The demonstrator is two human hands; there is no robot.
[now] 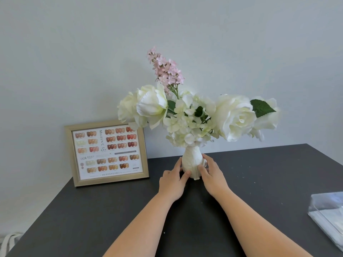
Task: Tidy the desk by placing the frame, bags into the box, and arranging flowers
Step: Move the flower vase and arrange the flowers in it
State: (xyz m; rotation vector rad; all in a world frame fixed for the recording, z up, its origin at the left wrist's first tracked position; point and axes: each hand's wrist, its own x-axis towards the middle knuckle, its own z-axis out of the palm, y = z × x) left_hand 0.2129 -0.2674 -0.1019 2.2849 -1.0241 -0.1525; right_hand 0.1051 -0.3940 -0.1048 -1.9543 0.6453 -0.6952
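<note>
Both of our hands were closed around the low, round body of the white vase (192,164), at the centre of the frame: the left hand (172,179) pressed its left side, with the thumb on the front, and the right hand (211,174) wrapped the right side. We judged that the vase stood upright on the dark desk (259,182), its long axis vertical, so the heavy bunch of flowers (196,115) rose directly above our grip and spread wide to both sides. Neither hand was clearly nearer; they met the vase at almost the same height. For any coming move, we thought the top weight could tip it. Left of the vase, the frame (106,153) leaned on the wall, near but apart. At the right edge lay clear bags (328,214), well apart.
</note>
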